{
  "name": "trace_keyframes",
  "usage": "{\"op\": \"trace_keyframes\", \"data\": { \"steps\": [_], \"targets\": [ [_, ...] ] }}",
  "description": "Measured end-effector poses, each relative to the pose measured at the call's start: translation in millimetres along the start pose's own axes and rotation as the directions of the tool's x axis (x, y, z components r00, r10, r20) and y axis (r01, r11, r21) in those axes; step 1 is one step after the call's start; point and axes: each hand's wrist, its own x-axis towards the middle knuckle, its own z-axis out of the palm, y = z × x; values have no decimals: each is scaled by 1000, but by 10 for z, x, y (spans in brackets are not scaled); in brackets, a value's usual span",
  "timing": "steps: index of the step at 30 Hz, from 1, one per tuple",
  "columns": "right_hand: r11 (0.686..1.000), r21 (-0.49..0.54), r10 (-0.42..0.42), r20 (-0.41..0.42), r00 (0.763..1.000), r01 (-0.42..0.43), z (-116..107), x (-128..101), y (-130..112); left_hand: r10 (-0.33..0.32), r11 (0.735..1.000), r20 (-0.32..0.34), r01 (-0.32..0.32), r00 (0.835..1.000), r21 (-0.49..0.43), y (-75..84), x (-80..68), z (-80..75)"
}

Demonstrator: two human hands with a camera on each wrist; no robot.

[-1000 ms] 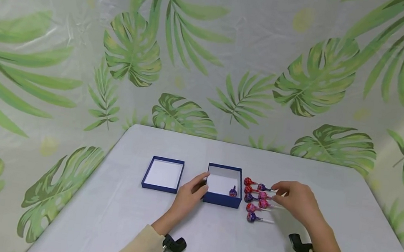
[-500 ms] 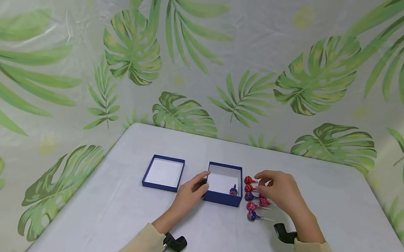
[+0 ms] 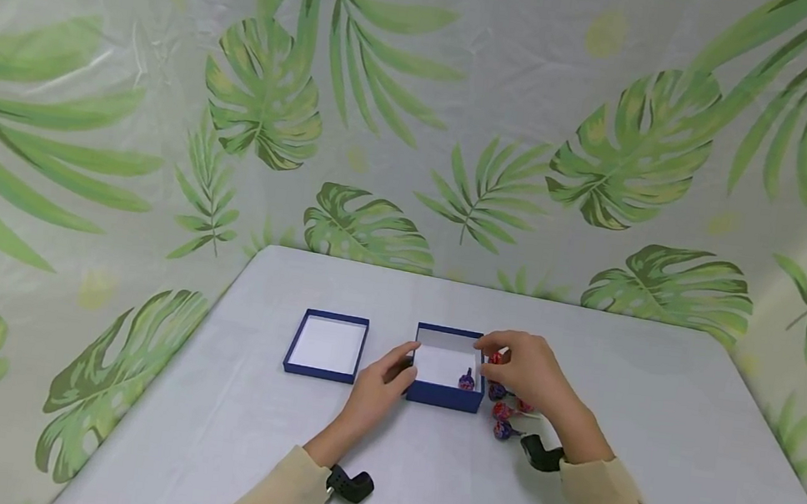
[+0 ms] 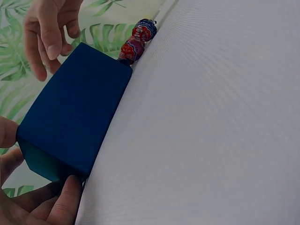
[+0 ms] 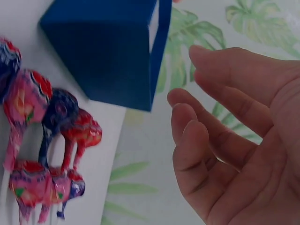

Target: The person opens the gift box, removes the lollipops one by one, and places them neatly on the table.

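A blue box [image 3: 442, 397] with a white inside stands on the table, and one purple-wrapped lollipop [image 3: 467, 380] lies in its right part. My left hand [image 3: 375, 391] holds the box at its left side, thumb low at the near corner and a finger at the upper edge, as the left wrist view shows. Over the box's right edge hovers my right hand [image 3: 527, 378]; in the right wrist view its fingers [image 5: 190, 145] and thumb are apart with nothing between them. Several wrapped lollipops [image 5: 28, 93] lie in two rows right of the box, partly hidden by that hand.
A shallow blue lid [image 3: 319, 374] with a white inside lies left of the box. The white-covered table [image 3: 397, 302] meets a leaf-printed curtain [image 3: 496, 112] at the back. A black wrist camera [image 3: 541, 453] sits on my right wrist, close to the lollipop sticks.
My right hand has moved left from the lollipop sticks, over the rows, to the box's right edge. My left hand and the box have stayed in place.
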Motion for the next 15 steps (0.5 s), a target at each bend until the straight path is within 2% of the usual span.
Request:
{"op": "trace_keyframes", "data": {
  "steps": [7, 15],
  "targets": [
    [997, -59, -43, 76, 996, 48, 165, 92, -25, -5, 1000, 5, 5, 1000, 6, 15, -4, -1],
    [970, -228, -45, 148, 988, 78, 266, 225, -104, -3, 1000, 7, 3, 1000, -19, -6, 2, 8]
  ]
}}
